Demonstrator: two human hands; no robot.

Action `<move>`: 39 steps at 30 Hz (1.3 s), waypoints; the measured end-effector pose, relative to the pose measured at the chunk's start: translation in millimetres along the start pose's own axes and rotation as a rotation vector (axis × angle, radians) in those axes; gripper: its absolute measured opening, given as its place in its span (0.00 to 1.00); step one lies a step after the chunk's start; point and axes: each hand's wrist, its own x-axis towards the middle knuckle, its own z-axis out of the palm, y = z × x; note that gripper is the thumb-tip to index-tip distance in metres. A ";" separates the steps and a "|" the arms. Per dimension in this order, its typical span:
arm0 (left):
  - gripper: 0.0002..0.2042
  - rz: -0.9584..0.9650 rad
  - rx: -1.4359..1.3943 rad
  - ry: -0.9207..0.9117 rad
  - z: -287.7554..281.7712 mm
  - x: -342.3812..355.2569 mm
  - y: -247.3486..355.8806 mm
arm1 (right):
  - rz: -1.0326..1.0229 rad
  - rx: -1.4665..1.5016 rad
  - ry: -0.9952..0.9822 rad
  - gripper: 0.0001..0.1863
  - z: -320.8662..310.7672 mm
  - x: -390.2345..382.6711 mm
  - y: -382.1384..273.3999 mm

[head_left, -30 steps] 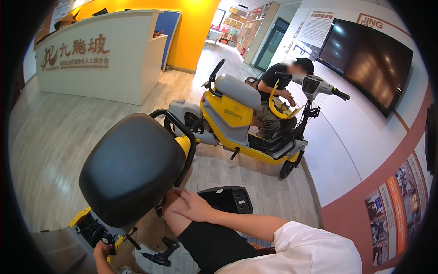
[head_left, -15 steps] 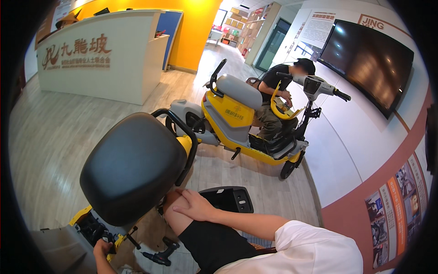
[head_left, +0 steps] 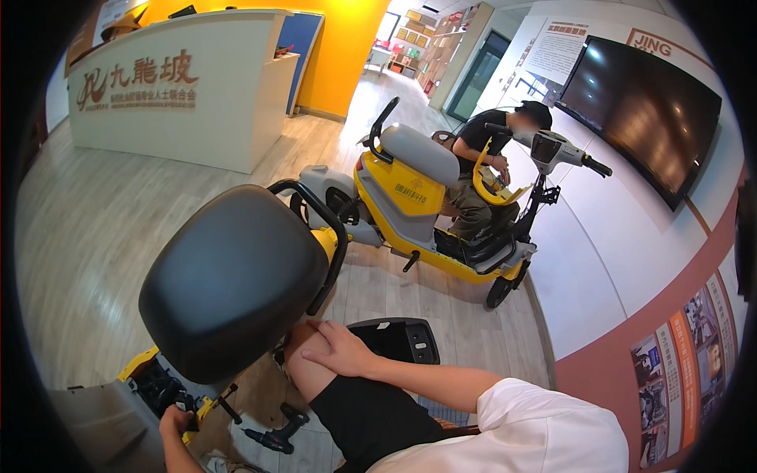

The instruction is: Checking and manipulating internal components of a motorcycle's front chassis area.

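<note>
At the lower left my left hand (head_left: pixel 174 419) reaches into the opened body of a scooter, its fingers closed at a small black part (head_left: pixel 184 402). What exactly they grip is partly hidden. Around it are black fittings (head_left: pixel 154 385) and a yellow frame edge (head_left: pixel 139 362). My right hand (head_left: pixel 344 352) lies flat on my knee with the fingers stretched out, holding nothing. Between the two hands, the scooter's black seat (head_left: pixel 233 276) bulges up large. A black cordless drill (head_left: pixel 276 431) lies on the floor between my left hand and my leg.
A second scooter (head_left: pixel 402 189), yellow and grey, stands ahead; a person in a dark cap (head_left: pixel 477 142) sits behind it, handling a yellow panel (head_left: pixel 493 189). A black tray-like panel (head_left: pixel 398 340) lies beyond my right hand. A white counter (head_left: pixel 177 130) stands far left, a wall screen (head_left: pixel 643 118) right.
The view has shifted slightly, moving the background a little up and right. My left hand sits slightly higher at the opening. My right hand stays on the knee.
</note>
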 end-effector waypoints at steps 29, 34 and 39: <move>0.28 -0.013 0.076 -0.027 -10.7 -43.0 17.7 | 0.090 0.208 -0.104 0.32 11.1 4.8 3.2; 0.26 -0.030 0.043 -0.001 -11.7 -43.5 28.3 | 0.091 0.193 -0.090 0.32 8.4 6.0 10.9; 0.27 -0.046 0.031 -0.013 -9.0 -43.5 23.7 | 0.089 0.198 -0.097 0.32 8.4 4.9 8.2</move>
